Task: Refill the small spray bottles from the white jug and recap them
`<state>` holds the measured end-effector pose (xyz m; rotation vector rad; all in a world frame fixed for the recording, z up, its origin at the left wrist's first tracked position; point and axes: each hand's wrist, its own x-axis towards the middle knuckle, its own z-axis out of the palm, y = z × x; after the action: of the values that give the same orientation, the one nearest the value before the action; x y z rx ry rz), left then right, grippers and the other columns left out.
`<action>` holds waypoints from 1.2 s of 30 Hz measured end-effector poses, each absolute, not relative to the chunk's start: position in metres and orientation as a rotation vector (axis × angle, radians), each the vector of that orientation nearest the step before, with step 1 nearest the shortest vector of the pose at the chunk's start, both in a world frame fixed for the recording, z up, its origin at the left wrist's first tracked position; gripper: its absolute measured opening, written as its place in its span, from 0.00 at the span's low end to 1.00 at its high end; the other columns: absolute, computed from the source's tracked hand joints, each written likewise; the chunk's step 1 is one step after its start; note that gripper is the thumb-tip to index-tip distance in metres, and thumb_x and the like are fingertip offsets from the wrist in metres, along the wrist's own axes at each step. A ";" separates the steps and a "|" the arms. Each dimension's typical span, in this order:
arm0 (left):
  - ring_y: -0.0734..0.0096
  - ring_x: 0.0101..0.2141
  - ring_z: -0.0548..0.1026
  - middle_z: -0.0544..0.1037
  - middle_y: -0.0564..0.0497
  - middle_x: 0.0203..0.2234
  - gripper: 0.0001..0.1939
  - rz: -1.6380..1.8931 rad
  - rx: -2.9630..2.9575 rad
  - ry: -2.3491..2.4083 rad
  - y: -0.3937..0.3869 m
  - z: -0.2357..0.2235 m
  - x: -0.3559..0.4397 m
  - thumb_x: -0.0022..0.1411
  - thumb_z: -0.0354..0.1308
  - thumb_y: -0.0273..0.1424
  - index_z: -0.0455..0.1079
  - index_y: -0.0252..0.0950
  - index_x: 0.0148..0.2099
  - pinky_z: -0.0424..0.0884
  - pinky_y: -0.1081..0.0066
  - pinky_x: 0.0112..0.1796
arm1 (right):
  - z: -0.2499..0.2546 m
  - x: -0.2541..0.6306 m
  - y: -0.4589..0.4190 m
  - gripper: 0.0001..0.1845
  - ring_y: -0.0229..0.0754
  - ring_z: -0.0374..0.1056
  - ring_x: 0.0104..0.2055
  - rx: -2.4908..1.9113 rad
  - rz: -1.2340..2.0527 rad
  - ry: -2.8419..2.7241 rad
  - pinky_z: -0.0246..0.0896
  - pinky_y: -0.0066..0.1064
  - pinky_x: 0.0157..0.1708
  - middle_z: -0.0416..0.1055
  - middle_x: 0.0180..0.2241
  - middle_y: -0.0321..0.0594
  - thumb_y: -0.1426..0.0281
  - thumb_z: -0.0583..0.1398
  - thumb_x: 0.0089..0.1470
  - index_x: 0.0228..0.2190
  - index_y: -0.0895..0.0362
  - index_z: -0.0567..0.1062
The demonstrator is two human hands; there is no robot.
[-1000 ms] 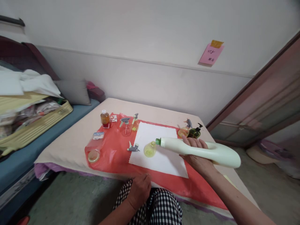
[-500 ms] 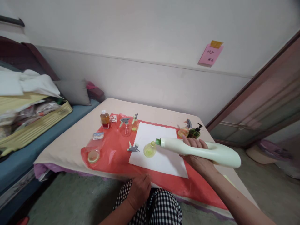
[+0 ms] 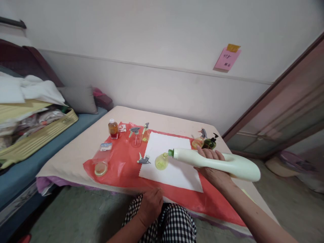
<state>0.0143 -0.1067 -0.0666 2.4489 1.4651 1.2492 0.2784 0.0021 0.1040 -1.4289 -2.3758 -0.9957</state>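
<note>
My right hand (image 3: 211,158) is wrapped round the handle of a large pale-green detergent bottle (image 3: 240,165), tipped nearly level. Its green-ringed mouth is at the neck of a small yellow spray bottle (image 3: 161,162) without its head; I cannot tell if they touch. The small bottle stands on a white sheet (image 3: 177,179), with some yellowish liquid inside. A grey trigger spray head (image 3: 144,159) lies to its left. My left hand (image 3: 152,204) rests over my knee by the table's front edge, fingers curled; what they hold, if anything, is hidden.
Red plastic sheeting (image 3: 121,175) covers part of the table (image 3: 71,152). On it are a roll of tape (image 3: 101,168) and a clear spray bottle (image 3: 136,139). An amber bottle (image 3: 113,129) stands at left; a dark-green pump bottle (image 3: 209,144) stands at right.
The left corner of the red sheeting has spread slightly to the left. Both hands and the tipped bottle hold practically the same position.
</note>
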 end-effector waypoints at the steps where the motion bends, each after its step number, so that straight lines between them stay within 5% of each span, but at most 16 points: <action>1: 0.64 0.32 0.79 0.79 0.46 0.32 0.12 1.249 2.449 1.466 -0.107 -0.067 0.014 0.65 0.47 0.19 0.68 0.36 0.46 0.77 0.66 0.33 | 0.103 0.279 0.002 0.44 0.55 0.64 0.54 -1.434 -0.992 -2.381 0.50 0.50 0.59 0.70 0.51 0.55 0.64 0.58 0.59 0.68 0.61 0.43; 36: 0.64 0.32 0.79 0.78 0.47 0.31 0.12 1.226 2.442 1.465 -0.107 -0.070 0.014 0.65 0.47 0.20 0.68 0.35 0.45 0.76 0.66 0.32 | 0.106 0.280 -0.002 0.45 0.56 0.62 0.55 -1.453 -0.976 -2.391 0.48 0.50 0.60 0.69 0.53 0.56 0.65 0.57 0.60 0.69 0.61 0.40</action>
<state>0.0144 -0.1074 -0.0698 2.4416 1.4645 1.2255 0.2796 -0.0019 0.1059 -1.4528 -2.3913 -0.9762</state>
